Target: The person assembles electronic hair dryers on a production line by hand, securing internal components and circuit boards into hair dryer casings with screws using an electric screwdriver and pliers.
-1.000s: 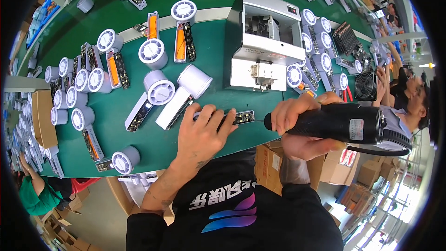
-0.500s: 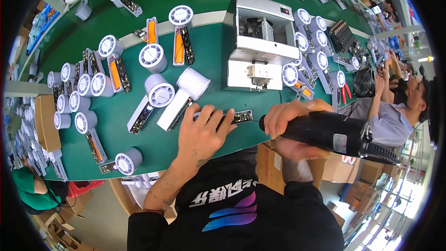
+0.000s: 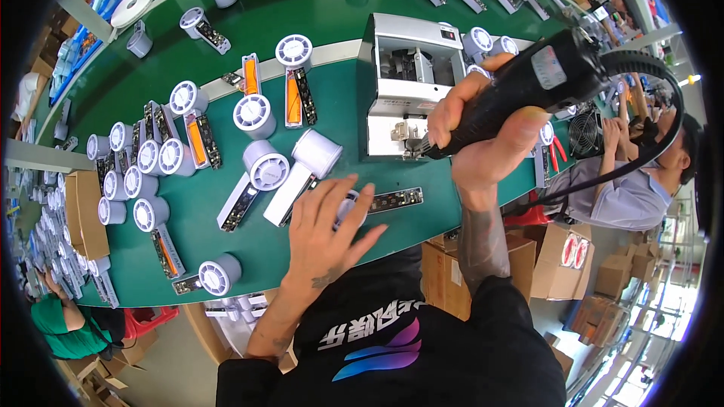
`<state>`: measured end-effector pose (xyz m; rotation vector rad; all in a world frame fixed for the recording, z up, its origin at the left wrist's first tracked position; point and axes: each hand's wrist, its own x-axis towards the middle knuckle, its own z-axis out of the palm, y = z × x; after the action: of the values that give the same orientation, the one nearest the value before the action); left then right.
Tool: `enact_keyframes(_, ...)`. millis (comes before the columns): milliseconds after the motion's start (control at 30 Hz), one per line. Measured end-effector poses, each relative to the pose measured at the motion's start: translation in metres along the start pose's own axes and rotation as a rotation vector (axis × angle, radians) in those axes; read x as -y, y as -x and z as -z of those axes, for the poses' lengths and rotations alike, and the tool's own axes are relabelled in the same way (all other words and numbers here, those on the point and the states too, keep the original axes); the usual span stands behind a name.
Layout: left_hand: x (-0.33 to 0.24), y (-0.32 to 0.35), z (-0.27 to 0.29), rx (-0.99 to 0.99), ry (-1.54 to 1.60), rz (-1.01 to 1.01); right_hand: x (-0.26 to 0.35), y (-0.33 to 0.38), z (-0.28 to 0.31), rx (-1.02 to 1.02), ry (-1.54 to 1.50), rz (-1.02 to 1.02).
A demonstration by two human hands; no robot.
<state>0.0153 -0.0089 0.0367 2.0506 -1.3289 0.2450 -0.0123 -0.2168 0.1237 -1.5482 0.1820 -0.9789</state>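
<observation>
Green-topped workbench (image 3: pixel 317 0) curving across the view, crowded with small handheld fan assemblies, each a white round head on a narrow handle. Grey metal benchtop machine (image 3: pixel 411 83) standing right of centre at the bench's near strip, its open front facing the near edge. Black electric screwdriver (image 3: pixel 528 83) held tilted, tip pointing down toward the machine's front, black cable looping away to the right. Right hand (image 3: pixel 483 132) wrapped tightly around the screwdriver's lower barrel, fingers fully closed on it, raised above the bench edge. Left hand (image 3: pixel 328 230) laid flat on the bench with fingers spread, pressing down on a white fan head (image 3: pixel 348 207) partly hidden under the fingers; nothing gripped, only held in place. Dark circuit-board strip (image 3: pixel 396 198) lying just right of that fan head, near the bench's front edge. White fan with a cylindrical head (image 3: pixel 305 169) lying just beyond the left fingertips.
</observation>
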Motion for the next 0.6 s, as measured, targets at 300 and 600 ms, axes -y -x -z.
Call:
enact_keyframes(300,0.013,0.029,-0.02,-0.081,0.374,0.212,0.003,0.049,-0.024,0.072,-0.274,-0.19)
enact_keyframes(600,0.015,0.03,-0.022,-0.078,0.391,0.196,-0.008,0.055,-0.025,0.134,-0.19,-0.248)
